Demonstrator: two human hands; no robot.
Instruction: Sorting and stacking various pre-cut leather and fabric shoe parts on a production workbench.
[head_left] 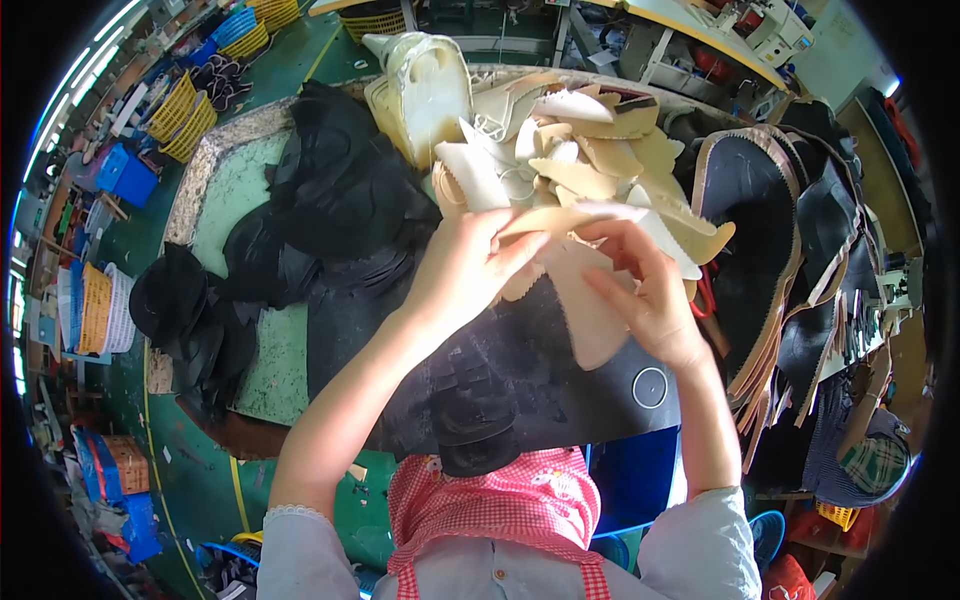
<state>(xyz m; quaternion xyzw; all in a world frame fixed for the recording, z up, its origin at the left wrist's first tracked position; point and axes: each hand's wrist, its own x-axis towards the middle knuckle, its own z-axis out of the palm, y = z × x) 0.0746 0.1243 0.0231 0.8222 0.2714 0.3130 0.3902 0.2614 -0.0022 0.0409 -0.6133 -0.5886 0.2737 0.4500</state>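
Beige, curved, thin sheet piece [548, 220] sits between my hands, above flat black sheet [560, 400] on speckle-rimmed green surface [220, 215]. My left hand [462, 255] pinches its left end, thumb against fingers. My right hand [650, 295] half open, fingers curled near right end; cannot tell if gripping. Pale, rounded, zigzag-edged piece [588, 325] just beside right thumb. Heaped beige offcut-like pieces [585, 178] beyond.

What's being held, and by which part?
A beige piece, its left end pinched in the left hand; whether the right hand grips it can't be told.
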